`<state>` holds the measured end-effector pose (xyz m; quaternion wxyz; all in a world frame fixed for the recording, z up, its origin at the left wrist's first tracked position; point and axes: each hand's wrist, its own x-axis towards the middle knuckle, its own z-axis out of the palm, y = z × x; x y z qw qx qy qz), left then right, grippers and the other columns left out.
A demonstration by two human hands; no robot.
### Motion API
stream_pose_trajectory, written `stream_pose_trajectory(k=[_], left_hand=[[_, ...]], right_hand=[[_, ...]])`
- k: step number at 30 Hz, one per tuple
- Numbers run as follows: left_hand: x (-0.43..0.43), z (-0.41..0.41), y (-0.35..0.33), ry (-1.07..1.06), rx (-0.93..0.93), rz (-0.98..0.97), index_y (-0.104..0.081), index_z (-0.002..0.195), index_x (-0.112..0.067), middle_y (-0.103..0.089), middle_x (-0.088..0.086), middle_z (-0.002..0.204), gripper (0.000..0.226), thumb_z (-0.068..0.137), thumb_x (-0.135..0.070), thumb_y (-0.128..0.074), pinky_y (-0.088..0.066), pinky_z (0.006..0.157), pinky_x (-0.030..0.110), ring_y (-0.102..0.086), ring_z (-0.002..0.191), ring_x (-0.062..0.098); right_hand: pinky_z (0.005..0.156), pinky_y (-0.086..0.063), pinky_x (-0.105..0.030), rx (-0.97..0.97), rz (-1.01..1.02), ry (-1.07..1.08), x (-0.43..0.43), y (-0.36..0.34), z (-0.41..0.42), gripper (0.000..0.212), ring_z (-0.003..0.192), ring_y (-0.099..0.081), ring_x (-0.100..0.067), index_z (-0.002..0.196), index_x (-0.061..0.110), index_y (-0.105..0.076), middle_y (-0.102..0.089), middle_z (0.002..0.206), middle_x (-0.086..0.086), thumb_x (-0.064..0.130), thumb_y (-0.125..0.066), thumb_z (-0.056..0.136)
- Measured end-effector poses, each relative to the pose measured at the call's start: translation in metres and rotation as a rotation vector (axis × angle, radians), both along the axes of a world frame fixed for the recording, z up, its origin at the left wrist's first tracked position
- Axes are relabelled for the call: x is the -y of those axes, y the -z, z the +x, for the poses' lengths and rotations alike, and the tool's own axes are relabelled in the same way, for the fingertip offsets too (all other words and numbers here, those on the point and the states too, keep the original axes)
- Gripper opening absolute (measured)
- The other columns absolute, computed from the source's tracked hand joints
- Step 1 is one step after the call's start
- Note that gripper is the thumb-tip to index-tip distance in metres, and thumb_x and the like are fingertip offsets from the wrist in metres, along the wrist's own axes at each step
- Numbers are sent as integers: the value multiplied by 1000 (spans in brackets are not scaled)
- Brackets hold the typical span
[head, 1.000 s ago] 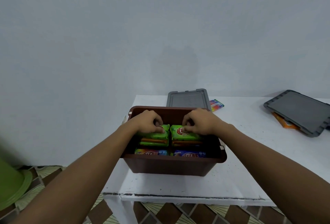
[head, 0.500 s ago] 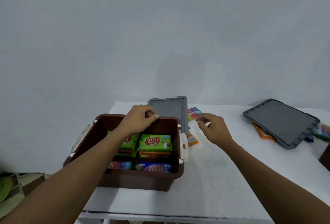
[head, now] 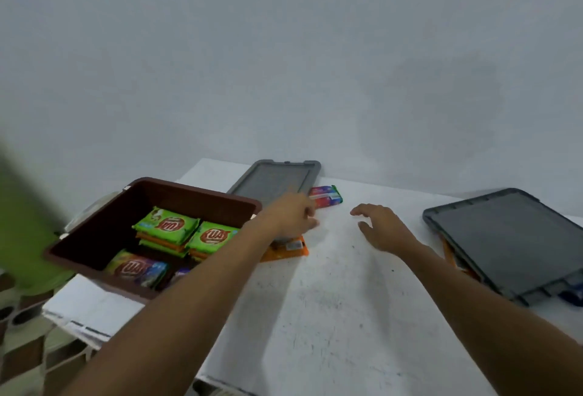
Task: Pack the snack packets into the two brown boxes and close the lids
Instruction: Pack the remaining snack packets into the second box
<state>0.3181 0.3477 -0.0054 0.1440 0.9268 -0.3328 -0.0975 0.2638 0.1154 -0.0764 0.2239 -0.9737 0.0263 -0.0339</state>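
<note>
An open brown box [head: 94,228] sits at the table's left edge, holding green snack packets [head: 167,225] and darker packets [head: 135,268] stacked inside. Behind it a grey lid [head: 271,179] lies flat. My left hand [head: 293,216] reaches over the lid's near right corner, fingers extended, holding nothing. An orange packet [head: 285,250] lies under that hand. A red and green packet [head: 326,200] lies beside the lid. My right hand [head: 383,230] hovers open over the bare table, palm down.
A second grey lid [head: 511,241] lies at the right, over an orange packet [head: 448,253] and a blue item [head: 571,296]. The white table [head: 331,317] ends at the wall behind. A green object [head: 22,228] stands off the left edge above a patterned floor.
Both hands left the box. The left hand moved from the box's back rim to the grey lid. The right hand stays open beside it. The view swung rightward.
</note>
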Motion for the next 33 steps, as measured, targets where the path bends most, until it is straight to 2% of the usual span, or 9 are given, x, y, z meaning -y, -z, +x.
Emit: stream_pose_trajectory(k=[4, 8, 10, 13, 17, 20, 24, 28, 33], left_hand=[[15, -28, 37, -170, 14, 206, -60, 115, -6, -60, 14, 118, 28, 96, -24, -52, -50, 87, 38, -59, 104, 31], [15, -39, 47, -208, 150, 218, -61, 106, -3, -61, 17, 116, 20, 89, -3, -52, -51, 82, 39, -62, 101, 34], [9, -37, 50, -217, 155, 220, -61, 111, -3, -56, 13, 124, 24, 88, -6, -55, -50, 85, 37, -60, 105, 30], [1, -34, 59, -164, 194, 321, -56, 124, -8, -49, 6, 136, 38, 87, -13, -60, -43, 100, 34, -55, 115, 24], [-6, -35, 61, -110, 191, 323, -47, 135, -17, -47, 3, 142, 52, 86, -14, -65, -1, 120, 47, -37, 137, 21], [-14, -39, 59, -46, 148, 250, -46, 134, -24, -51, 0, 139, 48, 89, -21, -64, 6, 120, 48, -38, 138, 20], [-19, -53, 60, -58, 82, 3, -47, 135, -25, -48, -2, 140, 39, 98, -36, -48, -10, 120, 45, -37, 135, 19], [-16, -58, 57, -137, -67, -252, -53, 127, -19, -59, 0, 119, 35, 103, -37, -34, -46, 95, 34, -54, 111, 17], [-16, -46, 49, -428, -438, -703, -60, 110, -3, -70, 16, 105, 43, 105, -35, -30, -56, 88, 43, -69, 94, 25]], right_hand=[[113, -31, -37, -27, -49, -127, -5, -1, 16, 44, 136, -38, -20, 141, 20, -45, -43, 150, -1, 14, -47, 98], [113, -27, -45, -127, -147, -208, -22, -6, 33, 63, 147, -18, -25, 154, 22, -16, -18, 162, -6, 15, -43, 99], [115, -22, -46, -219, -192, -231, -27, -4, 38, 69, 150, -8, -24, 156, 26, -1, -6, 164, -6, 19, -41, 100], [116, -18, -51, -256, -283, -218, -27, 1, 39, 72, 149, -10, -24, 154, 29, 10, -6, 164, -4, 27, -38, 100], [115, -18, -54, -184, -484, -206, -26, 9, 27, 63, 144, -15, -30, 155, 26, -3, -13, 160, -6, 36, -34, 102], [115, -16, -53, -116, -489, -163, -20, 17, 12, 54, 145, -10, -30, 153, 31, -20, -12, 159, -8, 38, -35, 101], [117, -12, -53, -45, -459, -137, -16, 22, 2, 52, 150, 0, -29, 148, 27, -33, 0, 164, -5, 39, -41, 99], [119, -7, -54, -105, -454, -197, -14, 16, 7, 49, 151, 8, -22, 146, 25, -34, 9, 164, 2, 41, -39, 100], [120, -9, -52, -74, -397, -185, -10, 13, 4, 61, 148, -17, -22, 150, 20, -22, -22, 160, -2, 44, -42, 98]])
